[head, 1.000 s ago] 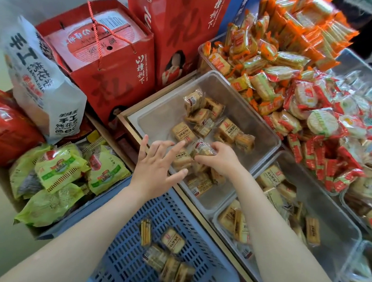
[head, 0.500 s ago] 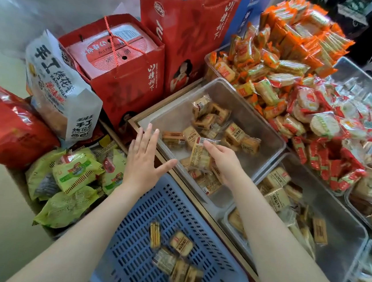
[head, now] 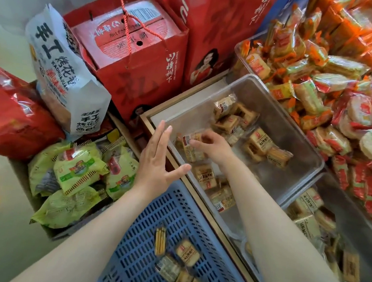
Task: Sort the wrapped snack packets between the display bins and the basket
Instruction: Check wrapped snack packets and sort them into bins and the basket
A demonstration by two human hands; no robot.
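1. Mid-sort: right hand (head: 214,147) curled over a tan wrapped packet (head: 190,149) in the clear display bin (head: 307,143); pinching or just releasing, cannot tell.
2. Left hand (head: 157,163) flat, fingers straight, hovering above blue basket (head: 146,240), holding nothing.
3. Next, probably: secure packet, carry toward near basket.

Right hand (head: 214,145): a second ago it held a tan packet pinched over the near part of the clear bin (head: 246,133); half a second ago the packet stood upright in its fingers. Now the fingers are curled loosely just above a tan packet (head: 190,146) lying by the bin's left wall; contact unclear. Left hand (head: 158,161): fingers were spread, now straight and together, over the bin's left rim.
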